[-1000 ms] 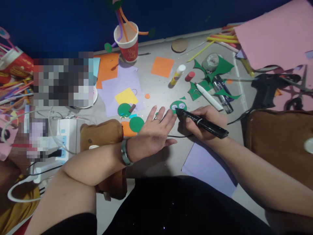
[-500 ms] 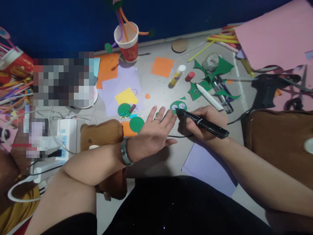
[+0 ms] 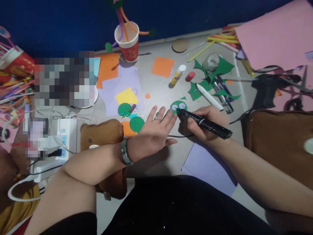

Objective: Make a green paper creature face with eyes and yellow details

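The right hand [image 3: 216,116] holds a black pen [image 3: 215,128], its tip at the green face [image 3: 178,103], about midway between the tabletop's [image 3: 161,89] far and near edges. The left hand [image 3: 156,132] lies flat, fingers a bit apart, by the face. A red cup [image 3: 129,51] stands near the far edge.

A red-and-white paper cup [image 3: 129,52] is placed near a blue panel [image 3: 186,16], with orange and purple strips [image 3: 124,27] held inside. An orange paper square [image 3: 163,66] is seen farther right on the table [image 3: 156,87], near a round tan disc [image 3: 180,45]. At right, a large pink sheet [image 3: 274,36] is spread beyond a black glue gun [image 3: 262,91], beside which scissors [image 3: 303,85] are laid. At left, a white power strip [image 3: 70,130] is fitted with a black plug [image 3: 56,152].
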Action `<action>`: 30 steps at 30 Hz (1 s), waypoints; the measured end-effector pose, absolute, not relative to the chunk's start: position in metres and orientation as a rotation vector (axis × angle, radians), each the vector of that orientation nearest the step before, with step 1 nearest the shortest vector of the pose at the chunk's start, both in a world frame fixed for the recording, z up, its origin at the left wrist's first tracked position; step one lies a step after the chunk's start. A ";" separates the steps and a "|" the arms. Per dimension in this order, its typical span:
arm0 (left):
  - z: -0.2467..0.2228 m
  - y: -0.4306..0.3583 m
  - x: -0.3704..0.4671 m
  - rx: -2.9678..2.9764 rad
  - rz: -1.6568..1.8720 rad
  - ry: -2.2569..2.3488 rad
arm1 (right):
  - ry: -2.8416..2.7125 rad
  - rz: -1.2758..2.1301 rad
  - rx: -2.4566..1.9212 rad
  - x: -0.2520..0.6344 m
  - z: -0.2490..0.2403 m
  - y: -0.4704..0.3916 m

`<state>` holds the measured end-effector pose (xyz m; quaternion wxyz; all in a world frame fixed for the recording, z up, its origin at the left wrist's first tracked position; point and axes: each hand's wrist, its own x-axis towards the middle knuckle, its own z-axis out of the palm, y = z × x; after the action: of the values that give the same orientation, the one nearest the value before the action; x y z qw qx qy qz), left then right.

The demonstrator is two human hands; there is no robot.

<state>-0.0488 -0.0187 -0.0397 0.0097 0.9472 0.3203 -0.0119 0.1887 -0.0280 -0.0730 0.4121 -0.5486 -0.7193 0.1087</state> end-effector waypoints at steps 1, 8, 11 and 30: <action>-0.040 -0.019 -0.049 2.956 -0.032 0.999 | -1.815 0.260 -1.366 0.188 -0.073 -0.027; -0.040 -0.018 -0.049 2.976 -0.016 0.993 | -1.796 0.304 -1.359 0.186 -0.072 -0.025; -0.040 -0.018 -0.049 2.964 -0.028 0.996 | -1.827 0.256 -1.366 0.186 -0.071 -0.025; -0.041 -0.018 -0.049 2.973 -0.014 0.992 | -1.796 0.264 -1.326 0.185 -0.072 -0.024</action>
<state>-0.0495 -0.0181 -0.0409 0.0038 0.9486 0.3165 -0.0046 0.1852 -0.0236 -0.0721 0.4319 -0.5320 -0.7206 0.1058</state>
